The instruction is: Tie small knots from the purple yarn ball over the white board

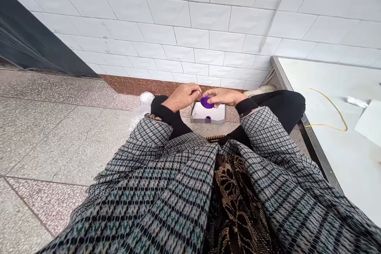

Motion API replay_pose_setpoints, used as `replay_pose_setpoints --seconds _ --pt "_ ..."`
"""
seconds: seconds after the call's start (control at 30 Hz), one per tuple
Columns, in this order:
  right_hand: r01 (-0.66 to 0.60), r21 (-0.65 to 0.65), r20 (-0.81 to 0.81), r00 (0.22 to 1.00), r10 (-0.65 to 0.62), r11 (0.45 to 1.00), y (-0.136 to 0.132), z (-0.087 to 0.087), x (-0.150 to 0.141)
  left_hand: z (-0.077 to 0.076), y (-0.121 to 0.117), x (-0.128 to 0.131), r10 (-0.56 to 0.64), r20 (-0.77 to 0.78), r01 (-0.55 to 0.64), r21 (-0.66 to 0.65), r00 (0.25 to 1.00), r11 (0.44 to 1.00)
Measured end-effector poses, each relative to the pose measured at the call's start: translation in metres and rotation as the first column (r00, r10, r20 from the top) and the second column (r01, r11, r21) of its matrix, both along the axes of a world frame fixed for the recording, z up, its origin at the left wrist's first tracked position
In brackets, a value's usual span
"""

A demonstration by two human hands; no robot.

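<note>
Both my hands meet over my knees, held out in front of me. My left hand [182, 96] is closed in a pinch on a thin purple strand at the edge of a small purple coiled disc [206, 102]. My right hand [224, 96] grips the disc's other side, fingers closed round it. Below the hands a white box [200, 114] lies on the floor with another small purple piece [208, 119] in it. Checked sleeves cover both my forearms.
A white tiled wall [190, 27] stands ahead, with a speckled stone floor [53, 135] to the left. A white table [342, 127] at the right carries a yellow cord [336, 111] and white paper [369, 121]. A crumpled clear plastic bag [144, 105] lies by my left knee.
</note>
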State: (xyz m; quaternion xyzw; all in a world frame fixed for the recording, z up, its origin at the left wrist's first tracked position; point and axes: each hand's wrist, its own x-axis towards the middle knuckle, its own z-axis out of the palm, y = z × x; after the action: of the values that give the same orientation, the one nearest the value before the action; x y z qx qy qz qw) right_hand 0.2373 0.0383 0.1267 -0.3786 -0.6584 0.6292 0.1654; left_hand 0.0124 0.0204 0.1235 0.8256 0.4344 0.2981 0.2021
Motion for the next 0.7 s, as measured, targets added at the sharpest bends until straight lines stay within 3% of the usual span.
replay_pose_setpoints --seconds 0.07,0.13,0.23,0.37,0.5,0.6,0.7 --pt "-0.019 -0.07 -0.119 0.993 0.01 0.997 0.001 0.001 0.002 -0.004 0.003 -0.002 0.049 0.038 -0.047 -0.052 0.998 0.998" --pt "0.028 -0.121 -0.264 0.963 -0.06 0.992 0.002 0.003 0.002 -0.012 0.004 0.001 0.089 0.072 -0.079 -0.137 0.993 0.987" --pt "0.157 -0.139 -0.364 0.91 -0.197 0.978 0.004 0.006 0.002 -0.028 -0.001 0.011 0.044 0.08 -0.022 -0.264 0.996 0.964" --pt "0.341 -0.047 -0.256 0.904 -0.341 0.939 0.006 0.006 -0.003 -0.039 -0.01 0.023 -0.15 0.004 0.144 -0.309 0.989 0.94" --pt "0.407 0.052 -0.118 0.909 -0.399 0.912 0.009 -0.002 -0.008 -0.031 -0.013 0.024 -0.228 -0.069 0.208 -0.224 0.971 0.952" --pt "0.327 0.112 0.027 0.943 -0.332 0.938 0.007 -0.006 -0.008 -0.021 -0.009 0.018 -0.152 -0.068 0.145 -0.099 0.986 0.984" --pt "0.09 0.087 0.134 0.986 -0.101 0.992 0.002 -0.004 -0.006 -0.012 -0.004 0.01 -0.052 -0.007 0.052 -0.03 0.999 0.998"
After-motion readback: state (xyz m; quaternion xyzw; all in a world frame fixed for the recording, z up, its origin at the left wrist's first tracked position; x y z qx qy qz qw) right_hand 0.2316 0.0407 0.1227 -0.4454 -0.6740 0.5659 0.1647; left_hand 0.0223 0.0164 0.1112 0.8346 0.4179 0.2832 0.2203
